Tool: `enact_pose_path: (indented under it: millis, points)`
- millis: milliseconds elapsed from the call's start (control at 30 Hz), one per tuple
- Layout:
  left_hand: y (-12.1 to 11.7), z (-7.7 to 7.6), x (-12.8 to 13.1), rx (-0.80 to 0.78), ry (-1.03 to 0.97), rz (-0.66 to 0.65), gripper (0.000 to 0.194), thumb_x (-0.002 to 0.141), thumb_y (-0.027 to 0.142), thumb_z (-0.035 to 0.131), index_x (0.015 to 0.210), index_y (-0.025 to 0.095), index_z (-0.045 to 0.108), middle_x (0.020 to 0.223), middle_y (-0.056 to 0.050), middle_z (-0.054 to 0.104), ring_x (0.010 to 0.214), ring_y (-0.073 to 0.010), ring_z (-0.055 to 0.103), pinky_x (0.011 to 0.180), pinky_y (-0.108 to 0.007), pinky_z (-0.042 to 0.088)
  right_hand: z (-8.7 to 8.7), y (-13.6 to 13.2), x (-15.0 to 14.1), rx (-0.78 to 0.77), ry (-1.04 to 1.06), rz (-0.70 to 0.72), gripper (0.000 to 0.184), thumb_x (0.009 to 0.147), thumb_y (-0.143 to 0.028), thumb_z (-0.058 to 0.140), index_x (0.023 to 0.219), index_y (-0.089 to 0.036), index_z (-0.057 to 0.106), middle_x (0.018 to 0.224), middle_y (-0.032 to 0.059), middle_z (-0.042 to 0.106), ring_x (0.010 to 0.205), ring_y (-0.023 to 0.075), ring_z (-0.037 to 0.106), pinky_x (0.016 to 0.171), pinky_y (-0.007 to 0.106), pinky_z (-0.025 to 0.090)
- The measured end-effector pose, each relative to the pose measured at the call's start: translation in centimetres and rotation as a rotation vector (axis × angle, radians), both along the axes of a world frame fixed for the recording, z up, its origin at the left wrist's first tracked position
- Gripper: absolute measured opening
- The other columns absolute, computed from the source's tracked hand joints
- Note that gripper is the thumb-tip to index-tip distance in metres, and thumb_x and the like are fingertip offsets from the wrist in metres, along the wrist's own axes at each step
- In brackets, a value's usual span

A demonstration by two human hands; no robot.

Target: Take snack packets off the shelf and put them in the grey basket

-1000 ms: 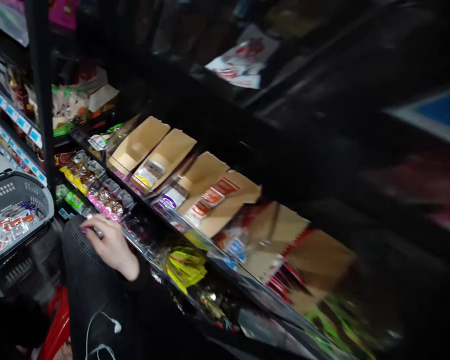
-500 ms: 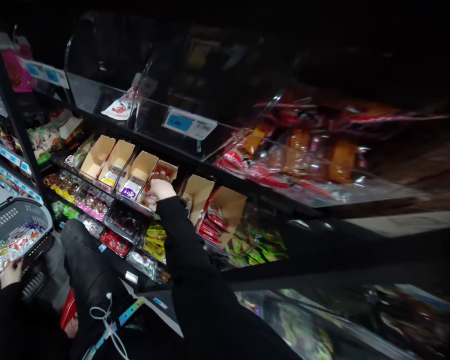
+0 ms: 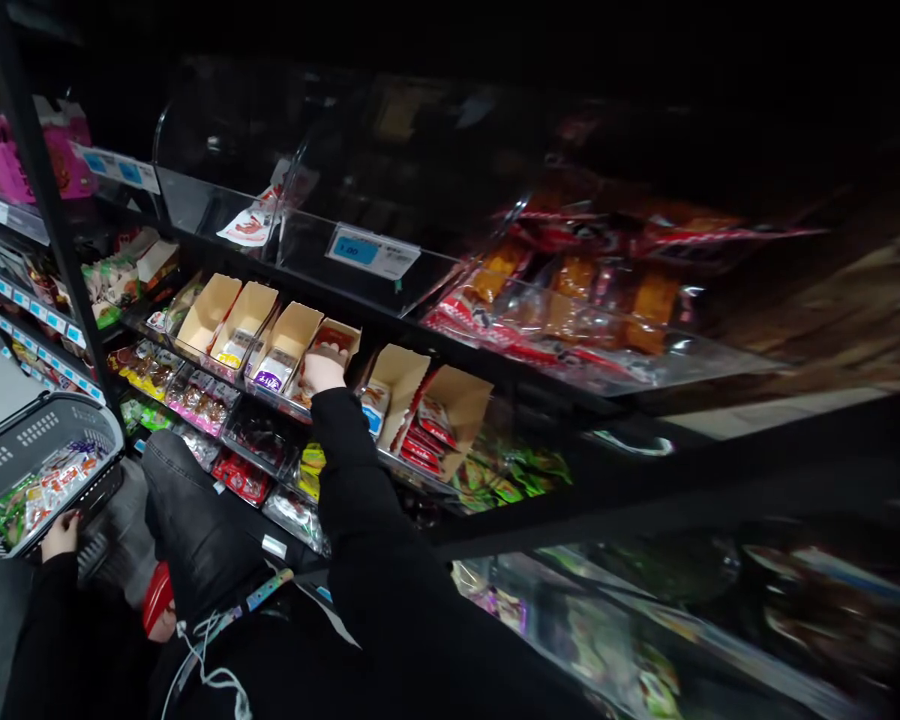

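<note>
Your right hand [image 3: 325,369], at 9 o'clock from the middle of the head view, reaches into a cardboard box [image 3: 354,340], its fingers bent over small packets [image 3: 297,388]; whether it grips one you cannot tell. Your left hand [image 3: 61,535], at 8 o'clock, is at the near rim of the grey basket [image 3: 15,447], half curled, its hold unclear. The packets look light and soft, their film probably slippery, so pinch a flat sealed edge rather than the filled middle.
</note>
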State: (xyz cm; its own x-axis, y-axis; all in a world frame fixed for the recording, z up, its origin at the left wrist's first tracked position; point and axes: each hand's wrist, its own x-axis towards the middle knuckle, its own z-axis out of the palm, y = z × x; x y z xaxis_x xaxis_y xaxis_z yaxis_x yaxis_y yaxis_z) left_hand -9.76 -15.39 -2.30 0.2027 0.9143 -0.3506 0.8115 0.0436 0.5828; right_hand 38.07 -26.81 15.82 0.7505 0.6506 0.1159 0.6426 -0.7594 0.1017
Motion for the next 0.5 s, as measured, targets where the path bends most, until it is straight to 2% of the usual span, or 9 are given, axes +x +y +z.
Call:
enact_pose_path:
  millis: [133, 233, 367, 500]
  points:
    - [-0.1, 0.2, 0.0, -0.001, 0.01, -0.012, 0.03, 0.083, 0.043, 0.043, 0.067, 0.024, 0.061, 0.074, -0.006, 0.067, 0.094, -0.0329, 0.065, 0.082, -0.039, 0.045, -0.1, -0.8, -0.2, 0.035, -0.076, 0.074, 0.046, 0.069, -0.015, 0.069, 0.113, -0.003, 0.063, 0.128, 0.0279, 0.05, 0.123, 0.0392, 0.04, 0.101, 0.049, 0.029]
    - [0.0, -0.3, 0.0, -0.005, -0.008, 0.027, 0.027, 0.08, 0.041, 0.047, 0.064, 0.023, 0.062, 0.072, -0.006, 0.067, 0.095, -0.0332, 0.065, 0.081, -0.038, 0.045, 0.0, -0.7, 0.2, 0.019, -0.037, 0.056, 0.046, 0.071, -0.012, 0.066, 0.116, -0.002, 0.061, 0.134, 0.0303, 0.043, 0.125, 0.0418, 0.038, 0.096, 0.048, 0.035]
    - [0.3, -0.9, 0.0, 0.012, 0.007, 0.049, 0.023, 0.077, 0.037, 0.051, 0.062, 0.023, 0.062, 0.068, -0.006, 0.066, 0.098, -0.0352, 0.064, 0.081, -0.038, 0.045, 0.0, -0.1, 1.5, -0.02, 0.041, 0.016, 0.054, 0.067, -0.013, 0.073, 0.118, -0.004, 0.06, 0.139, 0.0299, 0.038, 0.118, 0.0371, 0.045, 0.091, 0.043, 0.041]
    - [0.4, -0.9, -0.1, 0.004, 0.022, 0.025, 0.026, 0.078, 0.038, 0.048, 0.059, 0.026, 0.06, 0.061, -0.003, 0.063, 0.092, -0.0333, 0.066, 0.079, -0.039, 0.046, -0.2, 0.5, 2.6, -0.024, 0.065, -0.023, 0.06, 0.063, -0.011, 0.076, 0.12, -0.006, 0.059, 0.14, 0.0272, 0.039, 0.12, 0.0334, 0.044, 0.097, 0.044, 0.038]
